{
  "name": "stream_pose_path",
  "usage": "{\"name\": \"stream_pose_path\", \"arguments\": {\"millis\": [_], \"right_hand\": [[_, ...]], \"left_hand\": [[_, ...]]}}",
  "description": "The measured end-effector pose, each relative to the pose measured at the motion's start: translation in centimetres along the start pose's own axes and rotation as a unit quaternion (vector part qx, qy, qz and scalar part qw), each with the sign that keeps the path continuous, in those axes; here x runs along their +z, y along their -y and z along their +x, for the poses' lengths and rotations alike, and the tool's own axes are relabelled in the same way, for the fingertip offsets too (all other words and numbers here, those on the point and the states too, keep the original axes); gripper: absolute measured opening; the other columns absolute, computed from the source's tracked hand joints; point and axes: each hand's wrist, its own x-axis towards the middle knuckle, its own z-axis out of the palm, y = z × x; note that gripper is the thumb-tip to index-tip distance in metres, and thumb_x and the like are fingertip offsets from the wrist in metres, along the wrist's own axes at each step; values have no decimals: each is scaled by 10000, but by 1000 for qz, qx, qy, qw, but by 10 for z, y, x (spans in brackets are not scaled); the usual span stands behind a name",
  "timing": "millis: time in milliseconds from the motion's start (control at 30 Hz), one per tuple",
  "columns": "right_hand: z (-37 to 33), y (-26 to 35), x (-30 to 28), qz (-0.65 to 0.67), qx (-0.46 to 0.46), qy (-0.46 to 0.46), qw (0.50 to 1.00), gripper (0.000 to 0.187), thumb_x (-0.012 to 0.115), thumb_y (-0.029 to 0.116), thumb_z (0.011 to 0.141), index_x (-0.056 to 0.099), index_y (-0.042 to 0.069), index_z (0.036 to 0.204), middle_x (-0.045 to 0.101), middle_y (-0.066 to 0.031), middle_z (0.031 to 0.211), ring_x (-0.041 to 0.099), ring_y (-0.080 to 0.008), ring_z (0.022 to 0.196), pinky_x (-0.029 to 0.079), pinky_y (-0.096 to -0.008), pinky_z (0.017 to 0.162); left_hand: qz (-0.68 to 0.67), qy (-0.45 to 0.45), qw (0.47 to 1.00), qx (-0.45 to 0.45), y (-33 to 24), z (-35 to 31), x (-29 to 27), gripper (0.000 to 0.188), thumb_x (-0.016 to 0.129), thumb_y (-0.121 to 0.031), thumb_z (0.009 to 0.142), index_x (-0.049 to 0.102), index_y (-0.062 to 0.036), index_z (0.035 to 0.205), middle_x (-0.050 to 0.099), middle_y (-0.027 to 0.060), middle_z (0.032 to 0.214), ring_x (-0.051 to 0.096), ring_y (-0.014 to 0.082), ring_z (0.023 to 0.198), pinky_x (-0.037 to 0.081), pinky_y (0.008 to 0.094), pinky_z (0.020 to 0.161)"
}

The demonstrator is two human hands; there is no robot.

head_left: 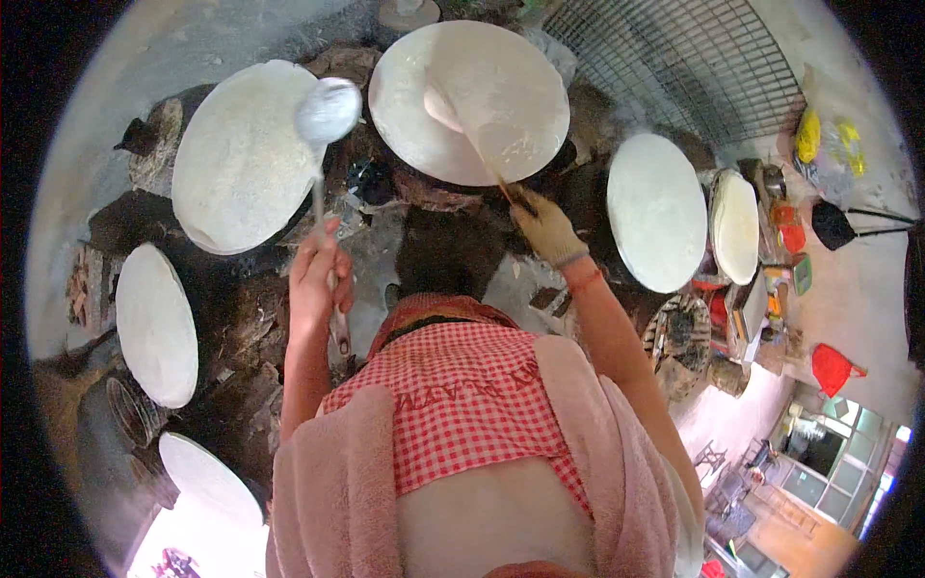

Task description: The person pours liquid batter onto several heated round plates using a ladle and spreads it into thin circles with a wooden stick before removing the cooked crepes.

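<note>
My left hand (pixel 319 275) is closed around the handle of a metal ladle (pixel 329 112). The ladle's bowl is blurred and hangs over the right edge of a large round white sheet (pixel 231 164), which looks like thin batter on a griddle. My right hand (pixel 549 227), in a beige work glove, grips the thin handle of a wooden spatula (pixel 445 108). Its rounded blade lies over a second round pale sheet (pixel 520 82), straight ahead of me. Whether the blade touches that sheet, I cannot tell. Under this sheet sits a dark, rough stove.
More round white sheets stand at the right (pixel 657 212) and left (pixel 157 326). A pale stack (pixel 734 228) lies at far right. A wire rack (pixel 689 63) leans at the back wall. A black dustpan-like tool (pixel 832 224) and red cloth (pixel 834 370) are on the right wall.
</note>
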Motion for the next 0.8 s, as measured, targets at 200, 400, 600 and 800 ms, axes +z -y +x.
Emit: {"name": "stream_pose_path", "arguments": {"millis": [200, 400, 600, 800], "right_hand": [[-48, -77, -20, 302, 49, -31, 952, 475, 632, 206, 1029, 547, 78, 1479, 699, -42, 1189, 637, -109, 1011, 523, -268, 873], [38, -98, 56, 309, 28, 75, 948, 569, 691, 350, 994, 572, -32, 1398, 677, -175, 1286, 623, -232, 1143, 502, -330, 987], [-5, -63, -42, 263, -6, 38, 964, 466, 676, 252, 1010, 602, 24, 1409, 675, -58, 1276, 605, -123, 1108, 492, -266, 947], [27, -96, -38, 260, -8, -78, 962, 387, 619, 241, 1022, 648, 67, 1366, 732, -109, 1189, 694, -209, 1054, 544, -322, 905]], "left_hand": [[-141, 100, 980, -98, 14, 9, 82, 395, 530, -174, 1054, 470, -61, 1428, 543, 24, 818, 456, 118, 571, 364, 311, 484], [-203, 118, 966, -110, 24, 19, 164, 124, 494, -172, 1091, 499, -64, 1151, 548, 39, 896, 489, 133, 661, 441, 341, 593], [-637, 192, 705, -246, -25, -34, 164, 266, 383, -117, 1113, 455, 55, 1303, 429, 7, 780, 450, 110, 612, 444, 266, 552], [-542, 255, 800, -36, 7, -84, 115, 518, 407, -154, 1111, 275, 17, 1582, 431, 19, 795, 381, 64, 483, 349, 231, 351]]}}
